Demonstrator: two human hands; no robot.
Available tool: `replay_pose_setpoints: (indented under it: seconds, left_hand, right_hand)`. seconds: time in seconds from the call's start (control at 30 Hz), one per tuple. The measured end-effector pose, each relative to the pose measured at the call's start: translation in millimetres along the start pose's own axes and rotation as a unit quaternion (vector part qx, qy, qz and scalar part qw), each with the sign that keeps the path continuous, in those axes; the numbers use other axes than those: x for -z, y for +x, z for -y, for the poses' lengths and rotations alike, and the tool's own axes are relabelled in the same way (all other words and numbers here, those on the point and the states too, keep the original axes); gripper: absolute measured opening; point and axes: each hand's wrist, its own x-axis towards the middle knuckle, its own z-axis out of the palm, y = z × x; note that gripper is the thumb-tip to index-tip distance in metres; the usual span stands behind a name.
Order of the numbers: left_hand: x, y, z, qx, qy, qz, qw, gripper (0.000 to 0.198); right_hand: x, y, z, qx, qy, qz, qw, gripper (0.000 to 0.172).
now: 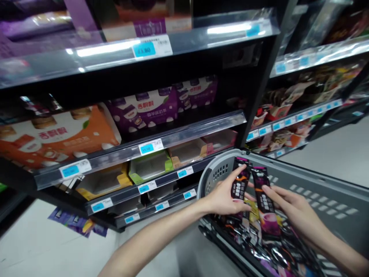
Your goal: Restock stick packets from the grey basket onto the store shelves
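My left hand (pixel 226 196) reaches over the near end of a grey shopping basket (pixel 313 175). Its fingers are closed round a dark drink sachet (pixel 240 185) with white lettering. Opposite it, my right hand (pixel 291 206) pinches a second dark sachet (pixel 270 222), which has a purple cup printed low on its front. Both sachets stand tilted inside the basket, side by side. Below them lies a heap of similar shiny dark sachets (pixel 281 254), with a gold packet (pixel 253 209) showing between my hands.
Shelving stands along the left, with an orange multipack (pixel 60 132) and purple milk tea multipacks (pixel 144 107). Lower down is a green display tray (pixel 150 167). Purple sachets (pixel 76 221) lie on the floor by the shelf base. Another shelf unit (pixel 291 121) holds packaged goods behind the basket.
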Motion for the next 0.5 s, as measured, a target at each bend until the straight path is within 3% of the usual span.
replay_pose_setpoints:
  seconds: [0.17, 0.27, 0.33, 0.43, 0.5]
  left_hand:
    - [-1.1, -1, 4, 0.006, -0.019, -0.007, 1.000, 0.121]
    - [-1.4, 1, 10, -0.005, -0.019, -0.039, 0.999, 0.116]
    - [-1.3, 3, 13, -0.011, -0.006, -0.073, 0.997, 0.102]
    - [-0.7, 5, 17, -0.011, 0.023, -0.121, 0.992, 0.070]
    - [0.0, 5, 19, -0.025, 0.053, -0.160, 0.985, 0.059]
  right_hand:
    - [1, 5, -4, -0.021, 0.055, 0.046, 0.997, 0.046]
    - [-2, 3, -6, -0.018, 0.049, 0.107, 0.993, 0.048]
    - [-4, 2, -7, -0.014, 0.021, 0.127, 0.992, 0.050]
    - [-7, 2, -9, 0.023, -0.057, 0.077, 0.995, 0.057]
    - [-8, 3, -9, 0.057, -0.114, 0.052, 0.991, 0.061]
